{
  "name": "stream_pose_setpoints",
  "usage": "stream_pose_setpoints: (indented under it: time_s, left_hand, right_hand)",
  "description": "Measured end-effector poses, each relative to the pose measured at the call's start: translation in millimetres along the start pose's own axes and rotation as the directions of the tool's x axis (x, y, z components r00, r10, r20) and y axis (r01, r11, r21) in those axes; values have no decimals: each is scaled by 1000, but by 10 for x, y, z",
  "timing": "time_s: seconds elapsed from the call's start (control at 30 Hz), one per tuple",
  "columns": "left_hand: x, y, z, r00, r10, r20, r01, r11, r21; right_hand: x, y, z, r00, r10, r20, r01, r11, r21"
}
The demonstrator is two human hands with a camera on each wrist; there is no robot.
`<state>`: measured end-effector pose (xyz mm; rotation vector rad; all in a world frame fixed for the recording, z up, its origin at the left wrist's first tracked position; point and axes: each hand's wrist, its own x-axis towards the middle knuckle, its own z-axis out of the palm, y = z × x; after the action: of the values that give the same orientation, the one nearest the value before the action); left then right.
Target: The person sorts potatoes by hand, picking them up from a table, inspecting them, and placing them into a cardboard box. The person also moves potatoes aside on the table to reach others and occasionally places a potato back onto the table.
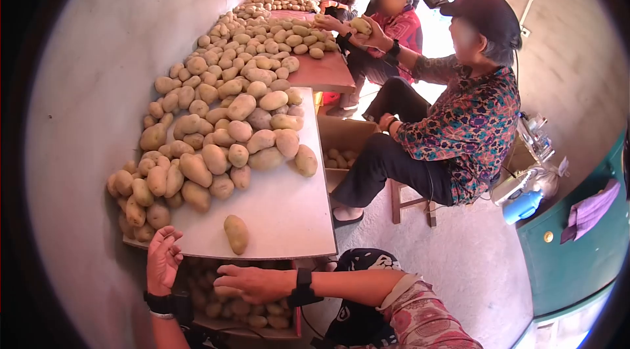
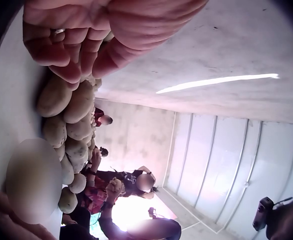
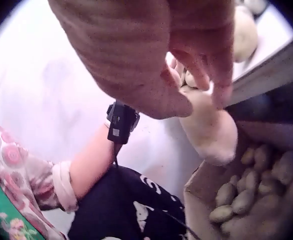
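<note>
My left hand is at the table's near left corner with loosely bent fingers and nothing in them. In the left wrist view this hand hangs over potatoes. A single potato lies near the table's front edge. My right hand is past that edge, above a box of potatoes, its fingers extended. In the right wrist view, a long potato is just below the parted fingers of this hand, over the box; whether they touch cannot be told.
A long potato heap covers the left of the white table, against the wall. A seated person is on the right beside another box; several people sit farther back. A green cabinet stands at right.
</note>
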<state>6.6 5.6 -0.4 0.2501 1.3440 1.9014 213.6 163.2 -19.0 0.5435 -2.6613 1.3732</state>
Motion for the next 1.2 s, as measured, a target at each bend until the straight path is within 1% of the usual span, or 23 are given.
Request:
stream_pose_setpoints:
  time_s: [0.03,0.07,0.13,0.17,0.23,0.27,0.33,0.4,0.47,0.5,0.57,0.6,0.67,0.7,0.8,0.87,0.9,0.97,1.03,1.1,1.13,1.17,1.2]
  left_hand:
    - [-23,14,-6,1000,4,-3,-4,1000,-2]
    - [-27,19,-8,1000,3,-5,-3,1000,-5]
    - [-41,36,-5,1000,4,0,-4,1000,-1]
    - [-45,45,-6,1000,13,2,-13,1000,9]
    - [-41,30,-25,1000,5,-3,-5,1000,14]
    - [-49,23,-18,1000,-7,-6,7,1000,20]
    - [-43,16,-4,1000,0,-3,0,1000,22]
    - [-35,11,-3,1000,9,-3,-9,1000,28]
    - [-34,21,23,1000,-11,-7,12,1000,26]
    - [-27,22,36,1000,-15,-4,15,1000,27]
    - [-24,12,58,1000,-7,4,7,1000,2]
    - [-12,-8,58,1000,-6,5,6,1000,3]
    - [22,-51,61,1000,-20,23,19,999,40]
    - [33,-65,93,999,-21,30,20,999,39]
    - [-7,-124,216,998,-45,53,40,995,89]
    - [-26,-175,343,996,-75,47,72,996,52]
    - [-13,-194,358,991,-95,96,91,995,46]
    - [-23,-228,421,986,-115,120,109,993,54]
    - [-50,-250,487,981,-131,140,123,990,63]
    - [-57,-285,541,955,-219,202,197,972,126]
    - [-52,-316,562,953,-222,205,199,972,126]
    - [-50,-349,575,960,-206,190,169,966,194]
    - [-50,-371,587,966,-186,177,137,956,259]
  right_hand:
    - [20,40,15,996,-85,6,85,996,-15]
    - [57,71,-8,996,-85,11,85,996,-17]
    - [109,105,-141,973,-86,-212,22,958,-287]
    - [124,149,-236,974,-84,-210,20,957,-288]
    - [176,225,-437,909,-88,-407,-196,773,-604]
    - [170,214,-483,910,-90,-406,-194,771,-607]
    - [140,197,-533,875,115,-470,-403,713,-574]
    - [127,305,-481,870,134,-475,-429,682,-593]
    - [131,363,-443,850,356,-389,-520,687,-507]
    - [139,399,-446,847,359,-392,-524,685,-506]
    - [152,470,-437,878,316,-358,-457,777,-433]
    - [175,440,-450,878,316,-360,-457,777,-433]
    - [220,367,-473,861,446,-243,-495,843,-209]
    - [218,382,-474,859,448,-248,-499,840,-212]
    - [202,396,-396,885,365,-289,-426,885,-187]
    - [197,380,-380,879,298,-371,-391,897,-205]
    - [204,389,-387,879,298,-372,-392,897,-206]
    - [248,418,-386,873,270,-406,-357,921,-154]
    - [265,478,-369,873,279,-400,-371,912,-172]
    - [275,437,-403,872,290,-393,-388,900,-197]
    - [282,359,-426,855,360,-374,-449,874,-185]
    - [285,299,-441,831,429,-354,-508,844,-172]
    - [280,293,-438,830,430,-355,-510,843,-171]
